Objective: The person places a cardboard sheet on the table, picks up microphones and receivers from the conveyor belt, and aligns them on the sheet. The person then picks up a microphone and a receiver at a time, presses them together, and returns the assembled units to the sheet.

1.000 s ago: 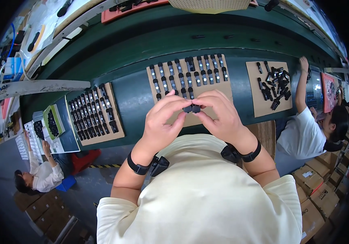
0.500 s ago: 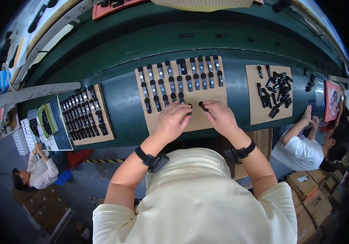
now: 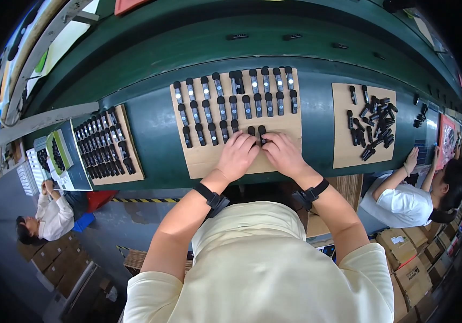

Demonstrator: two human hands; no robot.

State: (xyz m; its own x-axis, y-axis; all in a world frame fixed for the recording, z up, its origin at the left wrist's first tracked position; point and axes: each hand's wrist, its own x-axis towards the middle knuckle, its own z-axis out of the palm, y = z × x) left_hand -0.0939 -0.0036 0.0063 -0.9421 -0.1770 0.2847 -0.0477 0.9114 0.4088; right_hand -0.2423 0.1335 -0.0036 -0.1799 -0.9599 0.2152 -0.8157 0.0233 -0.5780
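Note:
Rows of small black clip-on microphones (image 3: 222, 107) with dark foam caps lie on a cardboard sheet (image 3: 217, 163) in front of me. At the right end of the nearest row, my left hand (image 3: 239, 156) has its fingers closed on one microphone (image 3: 251, 131), its foam cap pointing away from me. Right beside it, my right hand (image 3: 283, 154) pinches another microphone (image 3: 262, 130), also cap outward. Both microphones are at the cardboard surface, their lower parts mostly hidden by my fingers.
A second cardboard sheet (image 3: 344, 156) on the right carries a loose heap of microphones (image 3: 380, 121). Another filled sheet (image 3: 126, 175) is on the left. Beyond the bench, several microphones (image 3: 292, 37) lie on a green belt (image 3: 188, 54). Co-workers sit at both sides.
Both hands have come down to the cardboard and closer together, bringing the two microphones side by side at the end of the nearest row. The view has shifted slightly.

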